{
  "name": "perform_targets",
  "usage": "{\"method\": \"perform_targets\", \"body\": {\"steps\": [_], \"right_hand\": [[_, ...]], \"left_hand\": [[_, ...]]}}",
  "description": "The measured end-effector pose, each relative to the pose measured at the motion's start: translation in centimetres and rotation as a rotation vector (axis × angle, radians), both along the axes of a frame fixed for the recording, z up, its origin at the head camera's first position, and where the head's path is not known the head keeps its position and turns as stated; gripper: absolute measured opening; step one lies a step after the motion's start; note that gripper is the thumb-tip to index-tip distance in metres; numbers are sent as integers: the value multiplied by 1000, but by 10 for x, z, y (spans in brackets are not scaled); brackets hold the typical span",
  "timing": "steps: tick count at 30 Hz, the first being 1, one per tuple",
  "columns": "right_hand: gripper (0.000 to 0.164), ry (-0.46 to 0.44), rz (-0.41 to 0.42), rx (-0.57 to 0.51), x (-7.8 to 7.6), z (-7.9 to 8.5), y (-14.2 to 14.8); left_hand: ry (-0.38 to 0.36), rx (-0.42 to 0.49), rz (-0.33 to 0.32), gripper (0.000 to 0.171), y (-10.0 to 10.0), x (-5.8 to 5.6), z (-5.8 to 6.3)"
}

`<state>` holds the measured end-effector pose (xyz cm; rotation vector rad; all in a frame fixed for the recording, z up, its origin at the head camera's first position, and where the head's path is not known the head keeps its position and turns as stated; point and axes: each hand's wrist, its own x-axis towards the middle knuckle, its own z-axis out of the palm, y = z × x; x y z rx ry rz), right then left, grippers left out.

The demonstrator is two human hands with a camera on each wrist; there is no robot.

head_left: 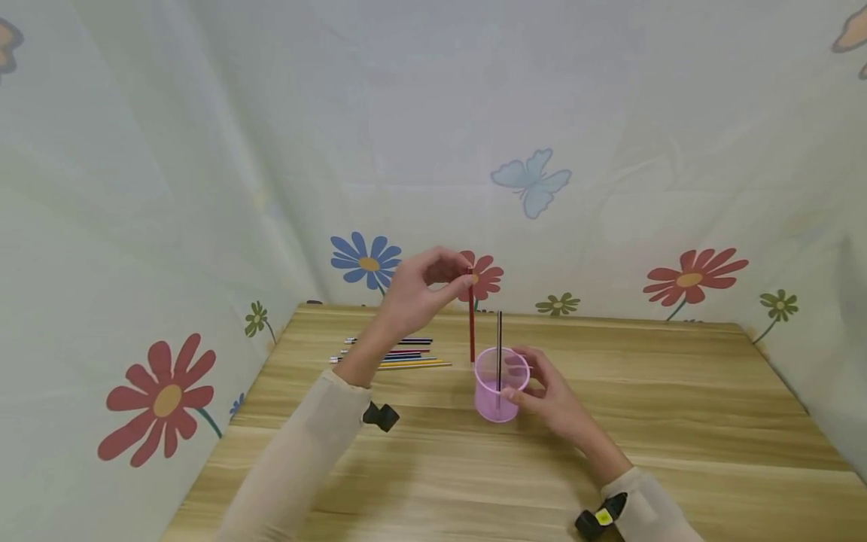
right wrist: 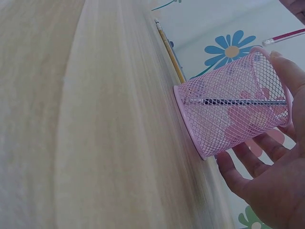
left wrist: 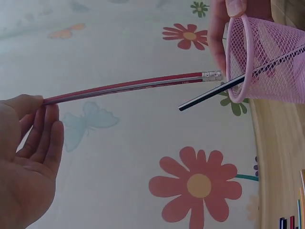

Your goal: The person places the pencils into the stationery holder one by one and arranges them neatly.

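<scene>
My left hand [head_left: 423,290] pinches a red pencil [head_left: 472,324] near its upper end between thumb and fingertips. The pencil hangs upright, its metal-banded eraser end [left wrist: 212,76] down, just left of and above the rim of a pink mesh pencil cup [head_left: 502,369]. My right hand [head_left: 552,395] holds the cup from the right, thumb at the near side of the rim and fingers round the far side. One dark striped pencil [head_left: 500,339] stands inside the cup, its upper part sticking out above the rim. The cup stands upright on the wooden table [head_left: 609,421].
Several pencils [head_left: 406,364], dark, red, blue and yellow, lie side by side on the table left of the cup, partly behind my left forearm. A cloth backdrop [head_left: 433,113] with printed flowers and butterflies rises behind the table and along its sides.
</scene>
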<state>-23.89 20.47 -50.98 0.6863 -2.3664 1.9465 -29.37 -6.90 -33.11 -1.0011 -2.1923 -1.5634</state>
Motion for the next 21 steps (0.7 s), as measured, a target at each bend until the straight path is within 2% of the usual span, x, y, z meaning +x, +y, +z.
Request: {"method": "perform_targets", "body": {"steps": [5,13,21], "right_hand": [[73,-6,-4,16,1,2,1],[72,-9,-7,10,1,3,1],[71,5,2,6,0,1,1]], "left_hand": [[-39,94,-15,23,5,-9,-10],[-181,237,-12,27,12,-29,-46],[-258,263,43,21,22,-40,-78]]}}
